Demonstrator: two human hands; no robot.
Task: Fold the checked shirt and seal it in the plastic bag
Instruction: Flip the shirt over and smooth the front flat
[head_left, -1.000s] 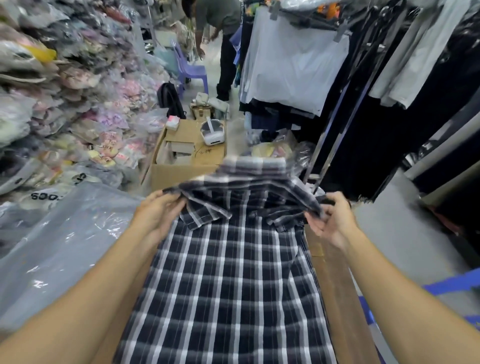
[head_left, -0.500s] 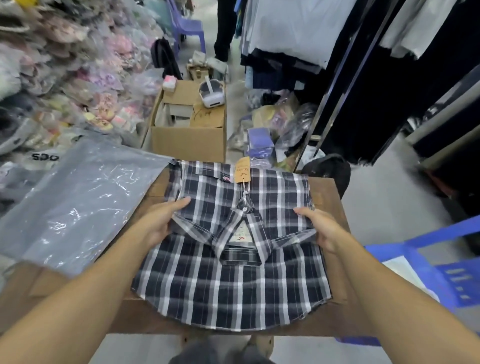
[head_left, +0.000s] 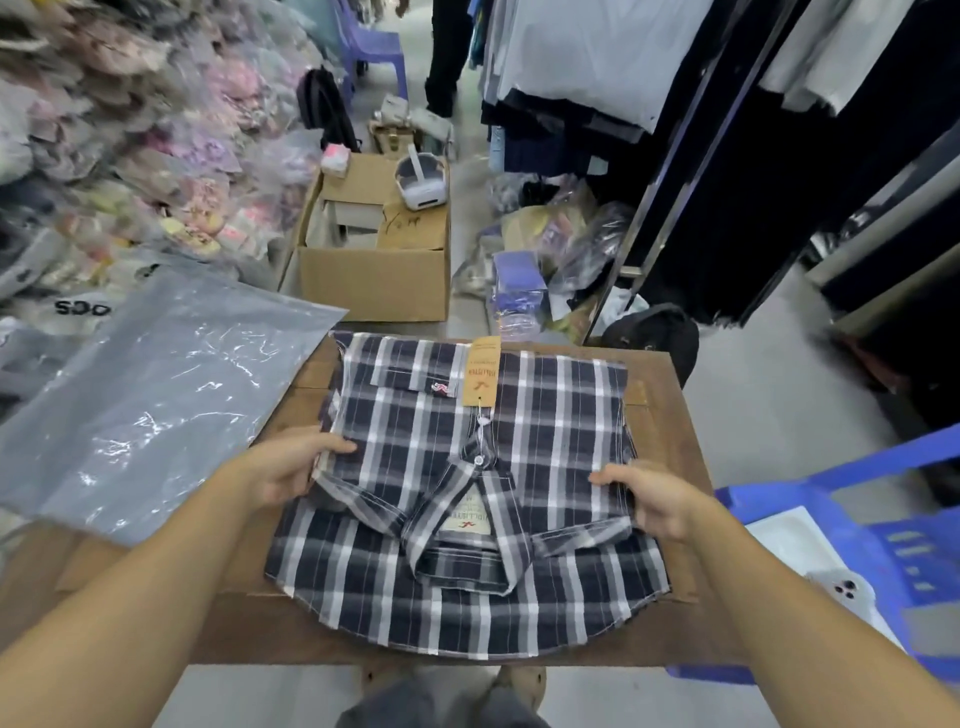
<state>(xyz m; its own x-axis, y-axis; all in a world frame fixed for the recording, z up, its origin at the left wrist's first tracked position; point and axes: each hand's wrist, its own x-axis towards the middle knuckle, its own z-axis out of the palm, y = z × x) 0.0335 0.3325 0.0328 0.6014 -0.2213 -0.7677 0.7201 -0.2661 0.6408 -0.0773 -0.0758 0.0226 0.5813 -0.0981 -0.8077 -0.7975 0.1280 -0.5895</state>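
Observation:
The dark checked shirt (head_left: 545, 415) lies folded on a small wooden table (head_left: 670, 415), collar toward me, with its rounded hem spread underneath at the near edge. A brown paper tag (head_left: 481, 370) hangs at its far side. My left hand (head_left: 291, 465) grips the left edge of the folded upper part, thumb on top. At the right edge, my right hand (head_left: 652, 496) grips the same part. The large clear plastic bag (head_left: 150, 400) lies flat to the left, partly over the table's left side.
An open cardboard box (head_left: 374, 280) stands on the floor beyond the table. Piles of bagged garments fill the left. Clothes racks hang at the right. A blue plastic chair (head_left: 852, 525) with a phone (head_left: 841, 592) sits at my right. A person's legs stand far back.
A second ago I held the shirt's upper part in the air; it has since come down folded over the lower part. In the last half second my hands stayed at its sides.

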